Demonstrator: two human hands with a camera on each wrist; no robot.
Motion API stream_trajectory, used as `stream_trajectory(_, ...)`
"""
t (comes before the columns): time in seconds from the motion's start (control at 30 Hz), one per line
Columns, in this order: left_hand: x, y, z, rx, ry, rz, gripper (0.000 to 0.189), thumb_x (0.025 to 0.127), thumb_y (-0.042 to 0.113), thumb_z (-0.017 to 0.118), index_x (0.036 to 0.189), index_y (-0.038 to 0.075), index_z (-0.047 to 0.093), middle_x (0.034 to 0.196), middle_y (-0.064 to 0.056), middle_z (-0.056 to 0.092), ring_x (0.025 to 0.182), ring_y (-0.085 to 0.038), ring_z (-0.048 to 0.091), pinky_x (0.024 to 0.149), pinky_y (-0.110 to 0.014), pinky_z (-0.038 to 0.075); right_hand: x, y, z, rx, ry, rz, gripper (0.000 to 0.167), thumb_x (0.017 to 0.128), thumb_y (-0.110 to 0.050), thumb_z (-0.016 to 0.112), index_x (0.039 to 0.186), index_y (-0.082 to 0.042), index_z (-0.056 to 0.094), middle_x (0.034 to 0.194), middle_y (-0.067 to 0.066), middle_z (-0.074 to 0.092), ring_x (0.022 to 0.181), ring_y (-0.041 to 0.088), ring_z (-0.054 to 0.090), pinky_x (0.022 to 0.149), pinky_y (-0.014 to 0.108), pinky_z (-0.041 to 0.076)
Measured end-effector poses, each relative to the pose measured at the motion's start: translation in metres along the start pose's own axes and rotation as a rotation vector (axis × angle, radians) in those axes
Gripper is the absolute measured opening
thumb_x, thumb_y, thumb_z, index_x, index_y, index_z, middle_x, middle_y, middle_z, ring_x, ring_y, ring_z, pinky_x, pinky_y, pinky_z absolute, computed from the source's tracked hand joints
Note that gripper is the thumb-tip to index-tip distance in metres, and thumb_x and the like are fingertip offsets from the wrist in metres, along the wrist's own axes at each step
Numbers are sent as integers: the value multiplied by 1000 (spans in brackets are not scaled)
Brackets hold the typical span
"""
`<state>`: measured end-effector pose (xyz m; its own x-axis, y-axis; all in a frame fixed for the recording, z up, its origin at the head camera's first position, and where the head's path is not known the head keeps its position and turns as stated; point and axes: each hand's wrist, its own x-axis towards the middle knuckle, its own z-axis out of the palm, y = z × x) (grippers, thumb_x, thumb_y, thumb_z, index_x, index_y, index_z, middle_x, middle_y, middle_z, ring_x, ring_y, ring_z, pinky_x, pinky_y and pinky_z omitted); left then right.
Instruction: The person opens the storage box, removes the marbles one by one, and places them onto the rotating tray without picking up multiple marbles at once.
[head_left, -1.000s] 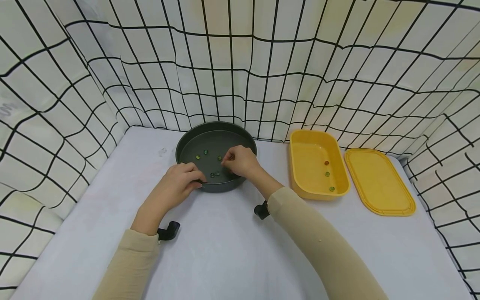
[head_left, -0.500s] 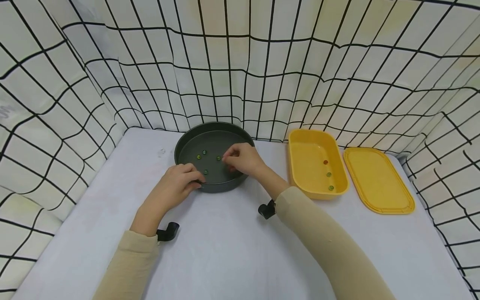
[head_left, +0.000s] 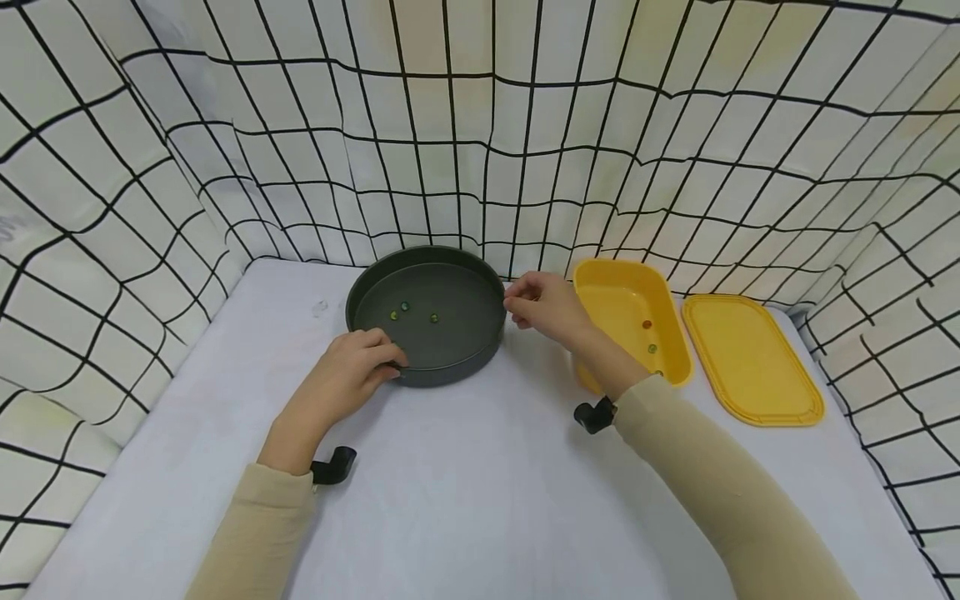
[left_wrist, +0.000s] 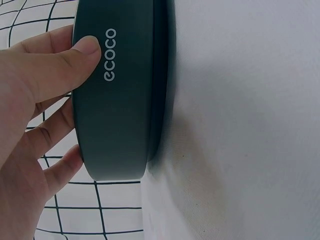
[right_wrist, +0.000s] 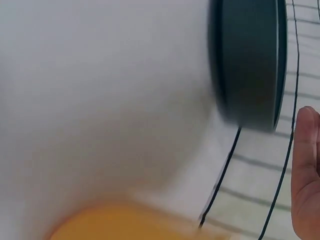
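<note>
My left hand (head_left: 352,371) grips the near left rim of a round dark green tray (head_left: 468,337), its thumb (left_wrist: 85,57) on the outer wall beside the "ecoco" lettering and the fingers over the rim. Three small green glass marbles (head_left: 434,317) show on the tray floor. My right hand (head_left: 546,304) is raised just off the tray's right edge, thumb and fingertips pinched together around a marble hidden between them. In the right wrist view only part of this hand (right_wrist: 306,175) shows. Behind the right wrist stands a yellow box (head_left: 600,287) with an orange marble (head_left: 647,324) and two green ones.
A flat yellow lid (head_left: 753,358) lies right of the box. A white cloth (head_left: 465,500) covers the table. White walls with black netting (head_left: 420,158) rise behind and at both sides, close to the tray's far edge.
My right hand has lifted out of the tray and moved right toward the yellow box. Fewer marbles show in the tray; one rolled left toward my left hand. The left hand stays at the rim.
</note>
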<state>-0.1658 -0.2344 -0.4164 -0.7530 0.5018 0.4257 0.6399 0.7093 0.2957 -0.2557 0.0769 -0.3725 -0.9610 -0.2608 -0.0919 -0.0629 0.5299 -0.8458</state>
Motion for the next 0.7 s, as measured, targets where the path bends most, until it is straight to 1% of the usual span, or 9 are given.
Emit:
stream_trajectory(0.17,0,0,0,-1,4,9,20,78,2,82,91,15,75,86,2,64,79,-18,60,72,-36,48,-6,18,-24,-60,27,19,13,97,-21,67,105,-11,65,98,11,68,84,24,66,78,30,59)
stream_trajectory(0.27,0,-1,0,-1,2,8,20,78,3,83,91,15,75,87,2,64,79,-18,61,73,-36,48,-9,32,-36,-101,43,31,15,98,-22,66,106,-11,65,98,10,67,83,23,65,78,30,59)
stream_trajectory(0.4,-1,-2,0,-3,-2,3,19,79,4,83,92,16,75,87,3,64,80,-18,62,74,-36,49,-13,48,-51,-170,81,33,15,97,-23,66,107,-11,66,96,8,67,81,22,65,74,29,57)
stream_trajectory(0.5,-1,-2,1,-3,-4,1,19,79,5,82,92,16,75,88,4,64,81,-18,62,74,-36,49,-18,55,-62,-210,96,22,15,97,-21,65,107,-10,66,97,9,68,80,23,66,72,30,57)
stream_trajectory(0.57,-1,-2,1,-2,-3,0,19,79,5,82,92,16,75,88,4,64,82,-18,62,75,-36,49,-21,58,-69,-222,91,15,15,98,-20,64,108,-9,66,98,10,67,81,23,66,72,30,57)
stream_trajectory(0.7,-1,-1,1,-5,-7,-6,18,79,5,82,92,16,75,88,3,64,82,-18,62,75,-36,49,-27,65,-84,-272,40,7,15,99,-17,62,109,-5,64,101,12,66,81,25,65,71,31,56)
